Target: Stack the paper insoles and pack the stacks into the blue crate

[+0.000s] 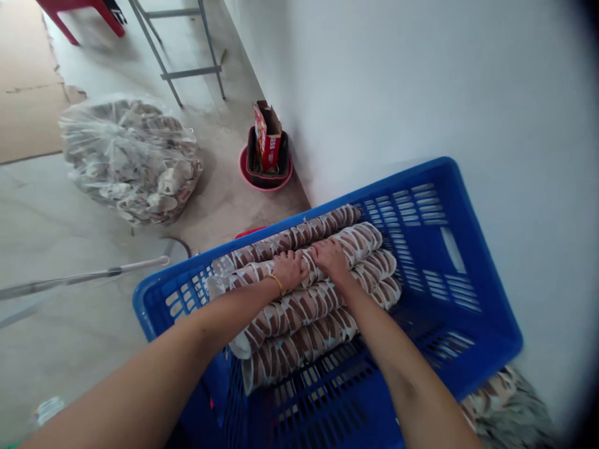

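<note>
Inside a blue plastic crate (472,231), several long brown-and-white stacks of nested pieces lie side by side; the exact kind of piece is hard to make out. My left hand (289,270), with a gold bracelet at its wrist, curls its fingers over the middle of one stack (362,240), the second from the far wall. Close beside it, my right hand (331,257) grips the same stack. The farthest stack (281,244) rests along the crate's far wall. Two more stacks, one of them a near stack (299,355), lie beneath my forearms.
A white wall (397,81) borders the crate. On the floor are a clear bag (131,162) of similar pieces, a pink basin (244,168) holding a dark basket and a red box (269,140), a metal stand (187,73), a red stool (79,5) and a pole (88,274). More pieces (505,405) lie at lower right.
</note>
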### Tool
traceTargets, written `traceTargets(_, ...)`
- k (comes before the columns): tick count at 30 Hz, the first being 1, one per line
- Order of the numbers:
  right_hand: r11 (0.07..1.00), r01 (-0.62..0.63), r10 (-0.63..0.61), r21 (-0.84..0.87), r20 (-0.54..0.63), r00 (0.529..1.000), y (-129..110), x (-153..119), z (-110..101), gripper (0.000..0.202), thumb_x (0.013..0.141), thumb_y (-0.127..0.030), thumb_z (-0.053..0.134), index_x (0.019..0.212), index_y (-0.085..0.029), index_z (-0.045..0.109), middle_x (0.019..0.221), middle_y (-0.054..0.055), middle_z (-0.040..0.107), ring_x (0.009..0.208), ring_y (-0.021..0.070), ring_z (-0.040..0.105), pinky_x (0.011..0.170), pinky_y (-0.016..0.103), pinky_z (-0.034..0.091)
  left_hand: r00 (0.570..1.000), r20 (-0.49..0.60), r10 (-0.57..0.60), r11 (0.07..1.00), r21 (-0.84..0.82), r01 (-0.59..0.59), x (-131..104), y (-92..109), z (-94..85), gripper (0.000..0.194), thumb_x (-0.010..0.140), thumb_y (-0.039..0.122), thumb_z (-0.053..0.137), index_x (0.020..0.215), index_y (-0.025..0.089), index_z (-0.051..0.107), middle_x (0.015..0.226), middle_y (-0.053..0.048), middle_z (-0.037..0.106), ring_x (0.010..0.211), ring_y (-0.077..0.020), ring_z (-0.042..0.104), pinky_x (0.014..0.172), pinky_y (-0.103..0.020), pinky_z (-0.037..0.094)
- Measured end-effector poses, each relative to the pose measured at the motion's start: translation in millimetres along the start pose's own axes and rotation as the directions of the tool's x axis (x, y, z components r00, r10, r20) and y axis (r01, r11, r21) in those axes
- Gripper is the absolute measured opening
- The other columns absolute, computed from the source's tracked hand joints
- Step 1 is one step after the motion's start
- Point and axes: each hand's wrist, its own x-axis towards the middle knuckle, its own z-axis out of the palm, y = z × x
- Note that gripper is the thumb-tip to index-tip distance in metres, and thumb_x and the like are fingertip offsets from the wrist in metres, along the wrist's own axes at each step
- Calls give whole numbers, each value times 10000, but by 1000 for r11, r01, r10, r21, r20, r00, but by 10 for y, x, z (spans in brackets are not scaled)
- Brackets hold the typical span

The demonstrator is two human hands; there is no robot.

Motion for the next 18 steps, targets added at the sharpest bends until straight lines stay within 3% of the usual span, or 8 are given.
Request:
traceTargets(4, 1000, -27, 25, -16, -80, 997, 173, 275, -161, 395, 1007, -343, 374, 962, -204, 742, 1050, 83, 748, 1089, 253, 566, 1018, 415, 285, 996, 44, 83, 996, 11, -83, 96, -141, -129, 748, 905, 655, 447, 1489, 189, 391, 1308, -180, 594, 1179, -378, 526, 992, -550, 364)
traceTargets(8, 991, -133, 127, -20, -188, 974, 514, 326, -277, 397, 1003, -366, 368, 1082, -218, 729, 1183, 82, 721, 1203, 312, 506, 1085, 570, 171, 990, 6, 144, 989, 40, -144, -27, -191, -104, 804, 891, 642, 496, 1529, 183, 325, 1303, -177, 577, 1171, -366, 519, 999, -528, 367)
traceTargets(11, 986, -168, 160, -19, -213, 964, 667, 117, -168, 373, 981, -345, 399, 963, -225, 751, 1101, 77, 747, 1172, 309, 530, 1108, 580, 146, 984, -78, 159, 986, 67, -154, -170, -183, 23, 782, 923, 621, 451, 1545, 177, 281, 1301, -189, 543, 1157, -363, 502, 992, -519, 367)
traceTargets(14, 974, -227, 213, -19, -275, 938, 702, -67, 21, 407, 990, -297, 347, 990, -207, 743, 1145, 89, 732, 1227, 301, 502, 1140, 572, 112, 966, -176, 190, 978, 116, -171, -200, -176, 155, 771, 933, 620, 430, 1539, 167, 288, 1305, -197, 522, 1138, -360, 495, 989, -519, 366)
traceTargets(18, 961, -276, 259, -16, -296, 919, 721, -10, 202, 429, 977, -274, 324, 1007, -203, 746, 1132, 93, 733, 1222, 300, 504, 1143, 571, 149, 974, -159, 164, 980, 143, -142, -65, -167, 230, 798, 922, 648, 429, 1533, 150, 304, 1267, -204, 545, 1102, -360, 519, 950, -520, 404)
